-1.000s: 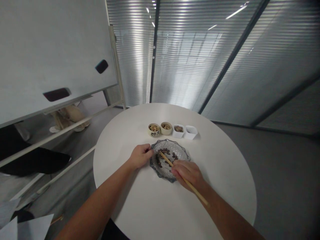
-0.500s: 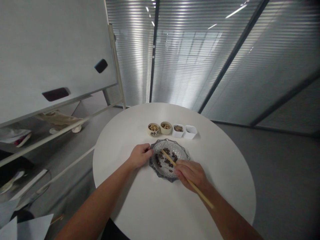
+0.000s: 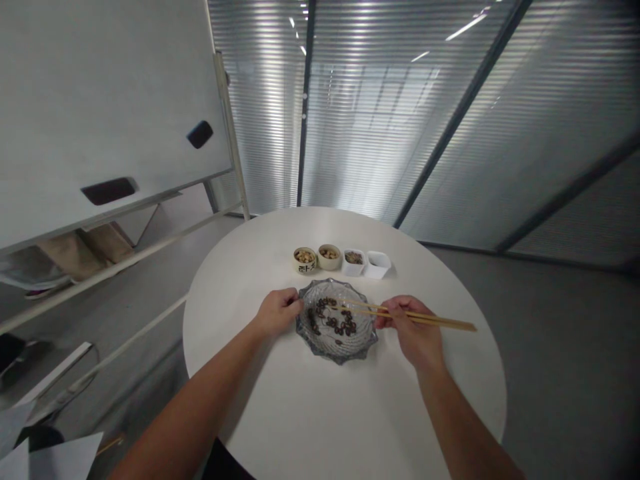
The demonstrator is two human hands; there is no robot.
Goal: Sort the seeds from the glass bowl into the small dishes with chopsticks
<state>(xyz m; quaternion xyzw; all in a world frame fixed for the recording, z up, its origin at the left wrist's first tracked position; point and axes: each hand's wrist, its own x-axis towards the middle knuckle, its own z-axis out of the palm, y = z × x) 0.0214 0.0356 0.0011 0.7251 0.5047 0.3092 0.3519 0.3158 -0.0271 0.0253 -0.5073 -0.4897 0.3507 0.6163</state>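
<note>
A clear glass bowl with a scalloped rim stands on the round white table. Several small dark brown bean- or seed-like pieces lie scattered inside it. My left hand is closed at the bowl's left rim, thumb against the edge. To the right of the bowl, my right hand grips a pair of wooden chopsticks. Their thin tips reach left over the bowl, close to the upper dark pieces; whether they touch one is too small to tell.
Behind the bowl stand two cream cups, the left one and its neighbour, both with pale nut-like pieces. Beside them are a white cup with brownish bits and another white cup. A wheeled whiteboard stands left.
My right hand has moved right, off the bowl's near right side. The chopsticks have swung from a steep slant to nearly level, their tips still over the bowl. My left hand stays at the rim.
</note>
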